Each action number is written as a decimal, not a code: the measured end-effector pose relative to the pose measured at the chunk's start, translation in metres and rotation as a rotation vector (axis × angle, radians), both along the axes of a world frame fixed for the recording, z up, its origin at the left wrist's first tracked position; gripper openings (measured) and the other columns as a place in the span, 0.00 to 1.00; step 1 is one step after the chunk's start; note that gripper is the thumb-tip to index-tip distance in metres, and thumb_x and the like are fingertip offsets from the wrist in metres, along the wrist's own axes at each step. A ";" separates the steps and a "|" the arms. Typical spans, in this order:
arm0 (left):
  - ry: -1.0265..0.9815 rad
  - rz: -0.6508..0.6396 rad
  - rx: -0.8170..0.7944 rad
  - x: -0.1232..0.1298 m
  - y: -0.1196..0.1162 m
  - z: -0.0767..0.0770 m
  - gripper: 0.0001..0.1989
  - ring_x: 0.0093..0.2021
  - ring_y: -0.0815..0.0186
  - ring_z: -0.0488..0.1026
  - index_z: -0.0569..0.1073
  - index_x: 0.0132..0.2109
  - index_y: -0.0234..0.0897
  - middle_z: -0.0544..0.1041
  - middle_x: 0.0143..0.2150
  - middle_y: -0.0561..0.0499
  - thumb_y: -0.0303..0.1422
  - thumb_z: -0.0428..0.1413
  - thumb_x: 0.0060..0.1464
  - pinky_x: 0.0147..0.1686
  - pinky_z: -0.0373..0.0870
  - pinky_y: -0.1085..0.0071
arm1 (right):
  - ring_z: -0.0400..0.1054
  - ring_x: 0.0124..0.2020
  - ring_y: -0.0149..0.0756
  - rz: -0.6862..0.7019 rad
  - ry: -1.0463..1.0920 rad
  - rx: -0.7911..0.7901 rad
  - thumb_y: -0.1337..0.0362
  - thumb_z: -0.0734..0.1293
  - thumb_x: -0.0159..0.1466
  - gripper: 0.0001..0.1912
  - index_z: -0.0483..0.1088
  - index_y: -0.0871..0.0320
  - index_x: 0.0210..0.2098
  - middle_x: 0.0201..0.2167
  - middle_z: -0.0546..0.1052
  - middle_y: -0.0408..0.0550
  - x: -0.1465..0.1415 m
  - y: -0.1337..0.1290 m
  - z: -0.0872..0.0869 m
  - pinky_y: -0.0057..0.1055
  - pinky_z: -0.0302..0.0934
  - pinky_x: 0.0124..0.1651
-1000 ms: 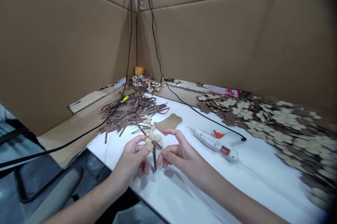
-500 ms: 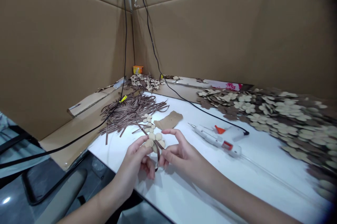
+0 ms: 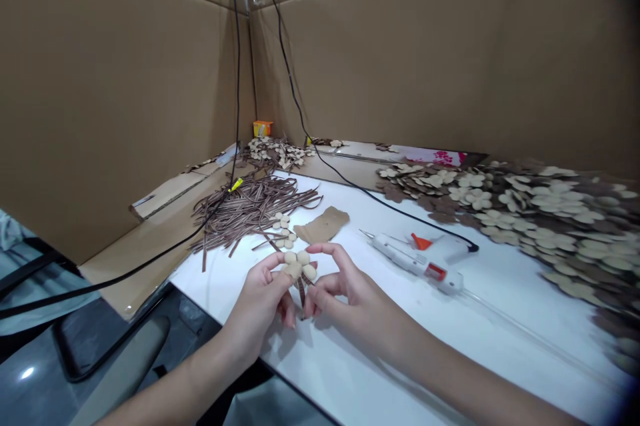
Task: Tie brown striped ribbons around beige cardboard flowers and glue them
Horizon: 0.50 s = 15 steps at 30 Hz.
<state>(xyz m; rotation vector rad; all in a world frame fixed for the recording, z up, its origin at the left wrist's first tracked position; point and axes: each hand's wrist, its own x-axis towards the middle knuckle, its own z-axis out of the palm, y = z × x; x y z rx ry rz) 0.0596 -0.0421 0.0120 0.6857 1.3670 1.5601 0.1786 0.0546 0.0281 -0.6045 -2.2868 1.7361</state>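
Between my fingers, above the near part of the white table, is a cream flower cutout (image 3: 302,259) with rounded petals. My left hand (image 3: 267,293) pinches it from the left, thumb on its face. A dark brown ribbon strip (image 3: 302,289) hangs from the flower toward me. My right hand (image 3: 350,289) has thumb and fingers closed on the strip beside the flower, while its index finger reaches up to the right petals. The fingertips hide part of the strip. Just beyond lie a few loose cream flowers (image 3: 284,229).
A heap of brown strips (image 3: 255,206) lies behind my left hand. The brown scrap (image 3: 323,225) lies ahead. On the right are a white glue gun (image 3: 417,263) with a clear glue stick and a large flower pile (image 3: 540,213). A black cable (image 3: 350,187) crosses the table.
The cream flower has turned a little in my fingers, and its strip hangs nearer the middle. Both hands stay almost in place; the view has shifted slightly.
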 end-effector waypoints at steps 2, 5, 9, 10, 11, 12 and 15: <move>0.006 0.022 0.009 0.001 0.001 0.001 0.11 0.11 0.78 0.59 0.67 0.41 0.33 0.68 0.14 0.57 0.37 0.53 0.55 0.13 0.51 0.84 | 0.67 0.29 0.32 -0.010 0.008 -0.013 0.69 0.58 0.60 0.20 0.50 0.52 0.51 0.23 0.73 0.36 0.000 0.000 0.000 0.31 0.60 0.35; 0.006 0.044 0.018 0.001 0.002 0.001 0.12 0.11 0.78 0.58 0.67 0.42 0.33 0.67 0.14 0.58 0.37 0.55 0.54 0.13 0.51 0.85 | 0.67 0.29 0.32 -0.008 0.031 -0.044 0.70 0.57 0.60 0.20 0.51 0.53 0.51 0.23 0.73 0.37 -0.001 0.002 0.000 0.32 0.60 0.36; -0.019 0.016 0.042 -0.001 0.003 -0.001 0.13 0.12 0.78 0.60 0.69 0.39 0.33 0.68 0.16 0.56 0.40 0.54 0.54 0.13 0.50 0.84 | 0.67 0.29 0.32 -0.003 0.035 -0.044 0.69 0.58 0.60 0.20 0.51 0.53 0.51 0.23 0.73 0.37 0.000 0.002 -0.001 0.32 0.60 0.36; -0.024 0.010 0.045 -0.002 0.003 -0.002 0.13 0.12 0.78 0.60 0.69 0.38 0.33 0.69 0.16 0.56 0.40 0.54 0.55 0.13 0.50 0.84 | 0.67 0.29 0.32 -0.002 0.032 -0.038 0.69 0.57 0.60 0.20 0.51 0.52 0.51 0.23 0.73 0.36 0.000 0.002 -0.001 0.32 0.60 0.36; -0.029 0.011 0.044 -0.002 0.003 -0.002 0.13 0.12 0.78 0.61 0.69 0.37 0.33 0.69 0.16 0.55 0.40 0.54 0.54 0.13 0.51 0.84 | 0.66 0.28 0.32 -0.002 0.028 -0.035 0.69 0.57 0.60 0.19 0.51 0.52 0.51 0.23 0.73 0.36 0.000 0.002 -0.001 0.32 0.59 0.37; -0.034 0.020 0.040 -0.002 0.003 -0.002 0.13 0.13 0.78 0.61 0.69 0.37 0.32 0.69 0.16 0.56 0.40 0.55 0.54 0.13 0.51 0.84 | 0.66 0.28 0.32 -0.002 0.024 -0.035 0.69 0.57 0.60 0.20 0.51 0.52 0.51 0.23 0.73 0.36 0.000 0.002 -0.001 0.31 0.59 0.36; -0.040 0.091 0.034 -0.002 0.004 -0.002 0.13 0.10 0.80 0.53 0.68 0.40 0.33 0.63 0.13 0.61 0.38 0.58 0.51 0.12 0.48 0.84 | 0.66 0.28 0.32 0.000 0.014 -0.029 0.69 0.57 0.60 0.19 0.51 0.52 0.50 0.23 0.73 0.37 0.000 0.001 -0.001 0.31 0.59 0.36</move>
